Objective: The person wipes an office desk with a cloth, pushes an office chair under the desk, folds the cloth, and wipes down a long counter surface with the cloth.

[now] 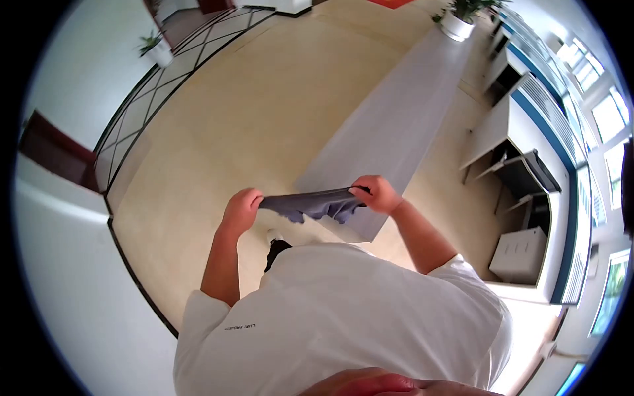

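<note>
A dark grey-blue cloth (310,204) is stretched between my two hands in front of my white shirt. My left hand (243,210) grips its left end with closed fingers. At the other end, my right hand (376,194) is closed on the cloth's upper right corner. The top edge is pulled nearly straight, while the lower edge hangs loose and uneven. Below the cloth, part of a shoe and a dark trouser leg show on the floor.
A long grey surface (396,132) runs from near the cloth toward a white plant pot (457,26). White desks with blue edging (538,122), a chair (528,173) and a drawer cabinet (519,256) line the right. A wall (66,244) stands at left.
</note>
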`<state>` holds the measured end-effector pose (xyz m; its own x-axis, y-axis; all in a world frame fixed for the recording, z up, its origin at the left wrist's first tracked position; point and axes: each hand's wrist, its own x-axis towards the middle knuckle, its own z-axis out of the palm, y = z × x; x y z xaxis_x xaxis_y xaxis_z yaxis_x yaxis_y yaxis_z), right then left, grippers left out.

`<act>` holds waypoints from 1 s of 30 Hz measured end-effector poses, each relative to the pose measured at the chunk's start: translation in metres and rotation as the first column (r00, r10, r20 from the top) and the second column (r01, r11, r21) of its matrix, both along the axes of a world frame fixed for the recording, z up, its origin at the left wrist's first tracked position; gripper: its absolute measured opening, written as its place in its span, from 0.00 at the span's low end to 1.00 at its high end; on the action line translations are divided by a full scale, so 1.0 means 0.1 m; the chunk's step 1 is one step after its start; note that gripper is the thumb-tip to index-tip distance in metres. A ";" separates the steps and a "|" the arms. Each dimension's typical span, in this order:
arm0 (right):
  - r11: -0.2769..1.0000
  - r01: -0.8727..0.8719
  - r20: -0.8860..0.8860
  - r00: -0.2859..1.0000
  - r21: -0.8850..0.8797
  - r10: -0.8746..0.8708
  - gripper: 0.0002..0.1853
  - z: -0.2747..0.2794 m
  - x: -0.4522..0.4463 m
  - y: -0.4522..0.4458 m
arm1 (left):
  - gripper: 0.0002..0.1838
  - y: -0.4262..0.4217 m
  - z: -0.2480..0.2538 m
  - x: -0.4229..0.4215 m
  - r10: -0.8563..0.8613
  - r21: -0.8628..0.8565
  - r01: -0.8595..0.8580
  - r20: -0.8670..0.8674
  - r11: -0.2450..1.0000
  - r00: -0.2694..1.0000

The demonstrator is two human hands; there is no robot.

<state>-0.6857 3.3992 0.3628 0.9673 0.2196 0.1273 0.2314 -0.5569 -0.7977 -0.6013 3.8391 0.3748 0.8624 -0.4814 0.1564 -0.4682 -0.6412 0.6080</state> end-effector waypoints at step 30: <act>0.302 0.870 0.298 0.429 -0.389 -0.853 0.33 -1.36 0.77 1.01 | 0.22 -2.36 -1.39 1.98 -0.742 -0.015 0.803 0.375 0.595 0.557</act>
<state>-0.6087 3.5003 0.2266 0.6368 -0.7043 0.3139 -0.5783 -0.7055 -0.4097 -0.4029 3.6035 0.2355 0.0601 -0.8778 0.4753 -0.9046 0.1534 0.3977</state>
